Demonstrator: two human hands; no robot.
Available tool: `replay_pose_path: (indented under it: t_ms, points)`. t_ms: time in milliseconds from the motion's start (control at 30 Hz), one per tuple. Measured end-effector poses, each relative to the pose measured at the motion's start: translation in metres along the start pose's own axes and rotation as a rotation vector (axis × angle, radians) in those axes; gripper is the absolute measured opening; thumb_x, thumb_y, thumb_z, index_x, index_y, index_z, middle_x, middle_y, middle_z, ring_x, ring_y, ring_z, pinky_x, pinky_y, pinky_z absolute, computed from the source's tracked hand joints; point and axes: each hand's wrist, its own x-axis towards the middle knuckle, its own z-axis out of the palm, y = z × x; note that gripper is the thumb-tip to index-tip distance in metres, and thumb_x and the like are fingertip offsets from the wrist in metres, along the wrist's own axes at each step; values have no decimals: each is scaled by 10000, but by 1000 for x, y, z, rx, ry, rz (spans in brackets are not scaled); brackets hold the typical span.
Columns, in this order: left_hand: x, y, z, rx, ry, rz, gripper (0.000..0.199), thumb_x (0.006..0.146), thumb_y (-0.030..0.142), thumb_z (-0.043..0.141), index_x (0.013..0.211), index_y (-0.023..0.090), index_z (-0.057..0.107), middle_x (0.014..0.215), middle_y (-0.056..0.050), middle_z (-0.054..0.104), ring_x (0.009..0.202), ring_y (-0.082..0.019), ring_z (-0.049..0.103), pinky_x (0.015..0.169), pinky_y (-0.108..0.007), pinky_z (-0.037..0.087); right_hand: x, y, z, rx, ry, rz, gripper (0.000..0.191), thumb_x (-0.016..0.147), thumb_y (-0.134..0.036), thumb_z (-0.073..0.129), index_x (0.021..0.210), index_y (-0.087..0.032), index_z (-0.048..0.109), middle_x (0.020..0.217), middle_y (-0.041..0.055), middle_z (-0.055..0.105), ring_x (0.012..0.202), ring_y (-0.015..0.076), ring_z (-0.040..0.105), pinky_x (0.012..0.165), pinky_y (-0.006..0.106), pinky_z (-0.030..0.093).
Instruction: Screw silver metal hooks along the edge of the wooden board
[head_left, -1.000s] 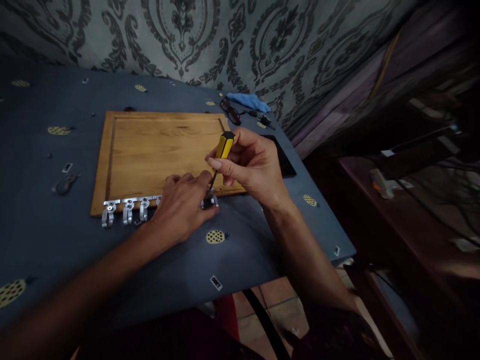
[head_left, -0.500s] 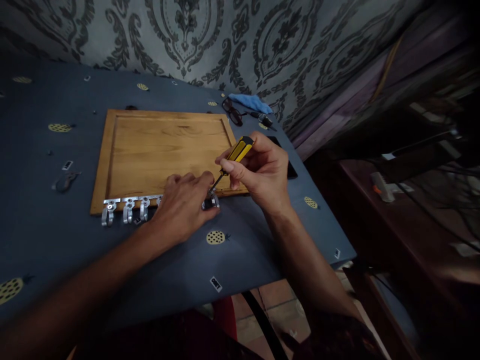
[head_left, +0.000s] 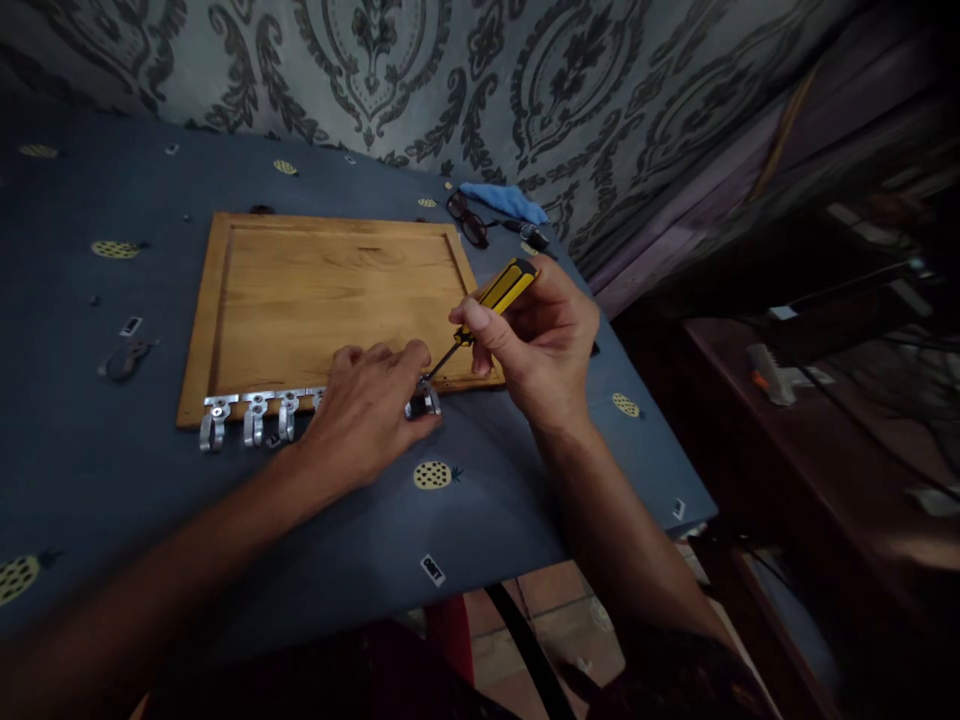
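A yellow-and-black screwdriver (head_left: 504, 290) is gripped in my right hand (head_left: 544, 345), its shaft slanting down to the left. Its tip meets the right end of a metal hook rail (head_left: 289, 400) along the near edge of a framed wooden panel (head_left: 337, 290). My left hand (head_left: 375, 405) lies over the rail with fingers bent on the wood and thumb beside the rightmost hook (head_left: 426, 402), holding the rail down. Several silver hooks hang over the panel's edge to the left; the rail's middle stretch is hidden under this hand.
Sunglasses (head_left: 468, 220), a blue cloth (head_left: 504, 202) and a small dark object (head_left: 533, 237) lie behind the panel at the right. A small grey metal piece (head_left: 127, 360) is at the left. The blue tablecloth (head_left: 300, 560) drops off at the right and near edges.
My right hand has shifted right, and the screwdriver now leans at a flatter angle, its tip still at the rail's right end. My left hand stays put.
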Motion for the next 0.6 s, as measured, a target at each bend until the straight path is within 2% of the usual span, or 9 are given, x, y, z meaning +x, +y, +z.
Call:
replay_pose_path:
  t_ms: [300,600]
  points:
    - [1,1,-1,7,-12,2,321,873,325,714,1093,189,523,1056,-71,706,1038,-304,645,935,-485,420,-1,0,0,16,-14,-28,269,859,-443,756,824,-238,585,772,-75,669,440,18,498,365,170,452]
    - [0,1,-1,6,-15,1,328,868,325,717,1094,188,523,1055,-67,707,1058,-310,643,943,-489,419,0,-4,1,22,-9,-32,274,836,-441,778,803,-232,603,748,-69,635,452,27,516,369,172,464]
